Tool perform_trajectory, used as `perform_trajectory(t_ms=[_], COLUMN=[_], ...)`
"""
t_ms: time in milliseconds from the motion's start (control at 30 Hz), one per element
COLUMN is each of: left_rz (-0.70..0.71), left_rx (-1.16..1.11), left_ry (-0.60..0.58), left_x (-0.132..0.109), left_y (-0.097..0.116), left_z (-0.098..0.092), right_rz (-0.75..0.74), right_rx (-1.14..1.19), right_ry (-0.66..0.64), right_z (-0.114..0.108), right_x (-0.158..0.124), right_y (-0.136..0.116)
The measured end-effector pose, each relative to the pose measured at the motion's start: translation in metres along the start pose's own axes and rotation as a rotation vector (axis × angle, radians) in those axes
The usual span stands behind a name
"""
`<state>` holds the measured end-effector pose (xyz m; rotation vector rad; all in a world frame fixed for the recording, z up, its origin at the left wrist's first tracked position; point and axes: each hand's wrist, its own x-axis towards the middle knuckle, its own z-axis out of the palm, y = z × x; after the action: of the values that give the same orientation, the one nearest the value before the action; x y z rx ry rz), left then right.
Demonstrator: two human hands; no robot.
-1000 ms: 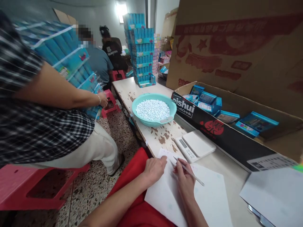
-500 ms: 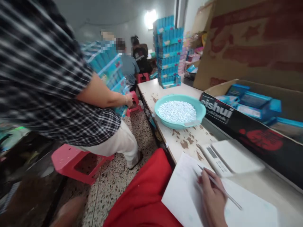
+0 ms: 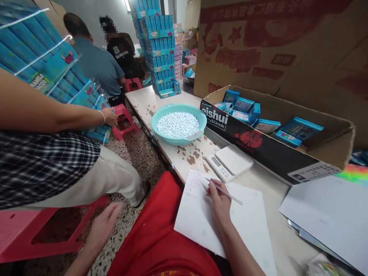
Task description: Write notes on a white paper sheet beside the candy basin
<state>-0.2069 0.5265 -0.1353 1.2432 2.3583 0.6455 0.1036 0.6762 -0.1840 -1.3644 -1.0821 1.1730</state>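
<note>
My right hand (image 3: 220,199) is closed round a thin pen (image 3: 227,191), whose tip is just over the upper part of a white paper sheet (image 3: 247,218). The sheet has faint marks near its top left and overhangs the table edge at my red-clothed leg. My left hand (image 3: 105,222), slightly blurred, hangs off the table left of that leg, its fingers extended and holding nothing. Beyond the sheet lie a white digital scale (image 3: 234,159) and a turquoise basin (image 3: 178,140) of small white pieces.
At left, a person in a checked shirt (image 3: 48,165) carries stacked blue boxes (image 3: 54,57) beside a red stool (image 3: 17,230). An open carton (image 3: 267,153) holds blue packets at right. A blue box tower (image 3: 161,53) stands at the back. More papers (image 3: 327,207) lie at right.
The view has swung to the right, bringing more of the carton and papers in. The left hand has come further into view. The person with the boxes appears closer. The right hand still holds the pen.
</note>
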Motion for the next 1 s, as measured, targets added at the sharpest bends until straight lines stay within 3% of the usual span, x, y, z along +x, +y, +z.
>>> perform_trajectory(t_ms=[67, 167, 267, 367, 467, 667, 900, 1000], left_rz=[0.029, 0.067, -0.071, -0.157, -0.209, -0.329, -0.336, -0.240], left_rx=[-0.155, -0.390, -0.492, -0.552, -0.628, -0.684, -0.724, -0.703], left_ry=[-0.086, -0.327, -0.544, -0.745, -0.853, -0.911, -0.962, -0.844], left_x=[0.009, 0.026, 0.029, 0.021, 0.014, 0.015, 0.009, 0.013], left_y=[0.031, 0.085, 0.111, 0.110, 0.106, 0.113, 0.101, 0.096], left_z=[0.015, 0.052, 0.090, 0.115, 0.124, 0.119, 0.129, 0.133], right_rz=[-0.005, -0.014, -0.015, 0.001, 0.022, 0.062, 0.051, 0.013], right_rx=[0.024, 0.042, 0.060, 0.058, 0.052, 0.031, -0.033, -0.062], right_ry=[0.012, 0.020, 0.028, 0.035, 0.037, 0.035, 0.026, 0.023], right_z=[0.000, 0.000, 0.001, 0.002, 0.003, 0.007, 0.023, 0.026], right_x=[0.001, 0.001, 0.001, 0.002, 0.004, 0.007, 0.010, 0.011], right_y=[0.001, 0.003, 0.002, 0.000, 0.000, -0.011, -0.014, -0.005])
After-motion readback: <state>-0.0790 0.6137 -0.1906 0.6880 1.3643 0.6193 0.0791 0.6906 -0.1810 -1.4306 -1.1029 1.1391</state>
